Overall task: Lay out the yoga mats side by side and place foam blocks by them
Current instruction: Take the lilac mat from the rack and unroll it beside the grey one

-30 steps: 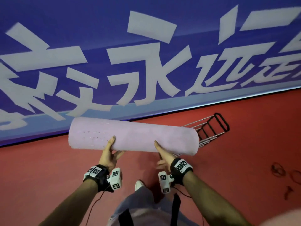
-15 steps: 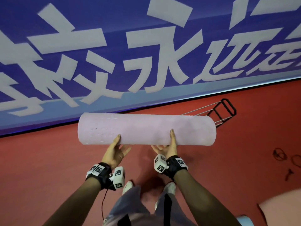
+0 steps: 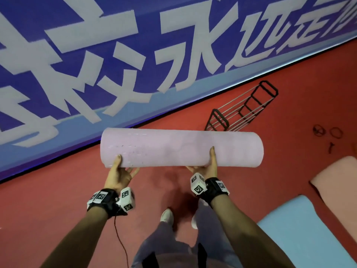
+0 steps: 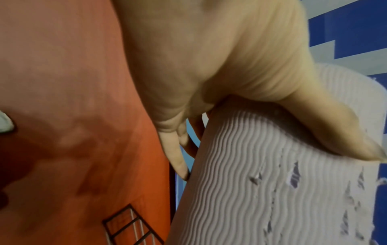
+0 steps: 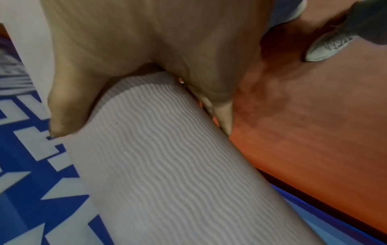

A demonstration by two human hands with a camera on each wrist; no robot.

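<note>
I carry a rolled pale lilac yoga mat level in front of me, above the red floor. My left hand grips it near its left end, thumb on top and fingers underneath. Toward the roll's right end my right hand holds it the same way. Its wavy ribbed skin fills the left wrist view, with small tears. The right wrist view shows the ribbed roll under my thumb. A blue mat and a pink mat lie flat at the right edge.
A blue banner wall with large white characters runs along the floor's far side. An empty black wire rack lies on its side by the wall. Small dark bands lie scattered on the floor at right. My feet stand below the roll.
I have turned to the right with the roll. The blue and pink mats have come into view at the right, and the whole wire rack now shows.
</note>
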